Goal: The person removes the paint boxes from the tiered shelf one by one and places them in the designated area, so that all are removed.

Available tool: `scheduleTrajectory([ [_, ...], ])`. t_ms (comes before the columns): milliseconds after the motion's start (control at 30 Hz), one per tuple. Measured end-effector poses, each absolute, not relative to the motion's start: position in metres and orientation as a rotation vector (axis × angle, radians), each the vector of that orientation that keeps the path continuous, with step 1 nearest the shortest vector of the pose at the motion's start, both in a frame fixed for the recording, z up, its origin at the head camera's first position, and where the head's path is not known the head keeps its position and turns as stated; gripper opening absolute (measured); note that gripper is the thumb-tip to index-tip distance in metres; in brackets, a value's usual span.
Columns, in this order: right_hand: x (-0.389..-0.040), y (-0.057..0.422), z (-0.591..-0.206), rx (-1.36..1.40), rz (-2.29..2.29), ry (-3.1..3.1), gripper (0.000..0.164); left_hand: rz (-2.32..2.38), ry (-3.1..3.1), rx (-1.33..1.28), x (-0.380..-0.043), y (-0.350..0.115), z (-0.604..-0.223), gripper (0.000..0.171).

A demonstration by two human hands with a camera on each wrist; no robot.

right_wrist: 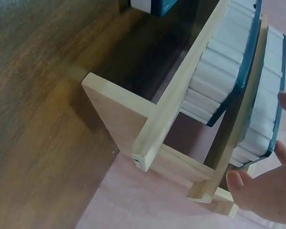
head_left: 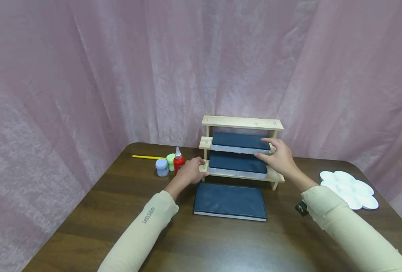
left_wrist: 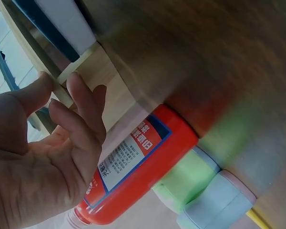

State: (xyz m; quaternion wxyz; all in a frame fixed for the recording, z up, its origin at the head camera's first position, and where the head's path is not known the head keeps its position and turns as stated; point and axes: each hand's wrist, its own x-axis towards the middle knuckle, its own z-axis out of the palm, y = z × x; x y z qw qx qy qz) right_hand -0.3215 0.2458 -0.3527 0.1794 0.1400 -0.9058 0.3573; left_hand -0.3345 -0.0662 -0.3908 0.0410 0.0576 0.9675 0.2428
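A pale wooden three-tier rack [head_left: 245,122] stands on the table. On its middle shelf lies an upper white box with a dark blue lid [head_left: 239,140]; a similar lower box [head_left: 236,162] lies on the shelf beneath. My left hand [head_left: 188,172] grips the left end of the bottom shelf, its fingers curled by the board end [left_wrist: 102,78] in the left wrist view. At the upper box's right end, my right hand [head_left: 280,155] has its thumb at the front and a finger on the lid. The right wrist view shows that box's ribbed white side [right_wrist: 261,117].
A third blue-and-white box [head_left: 229,200] lies flat before the rack. Left of it stand a red bottle [head_left: 178,161] with a pale nozzle, a green jar [head_left: 170,160] and a light-blue jar [head_left: 162,168]. A yellow stick [head_left: 148,156] lies behind. A white flower-shaped palette [head_left: 348,189] sits right.
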Motion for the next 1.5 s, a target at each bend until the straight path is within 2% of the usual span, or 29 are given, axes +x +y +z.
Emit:
scheduleTrajectory([
  [467, -0.334, 0.248, -0.354, 0.376, 1.025, -2.618, 0.067, 0.719, 2.976, 0.177, -0.332, -0.065, -0.389, 0.051],
  [800, -0.339, 0.246, -0.359, 0.376, 1.050, -2.615, 0.065, 0.717, 2.977, 0.174, -0.333, -0.066, -0.389, 0.052],
  [1300, -0.334, 0.249, -0.365, 0.340, 1.026, -2.577, 0.062, 0.728, 2.962, 0.144, -0.332, -0.064, -0.390, 0.051],
  [1500, -0.327, 0.248, -0.365, 0.293, 1.161, -2.519, 0.062, 0.726, 2.962, 0.141, -0.334, -0.063, -0.391, 0.051],
])
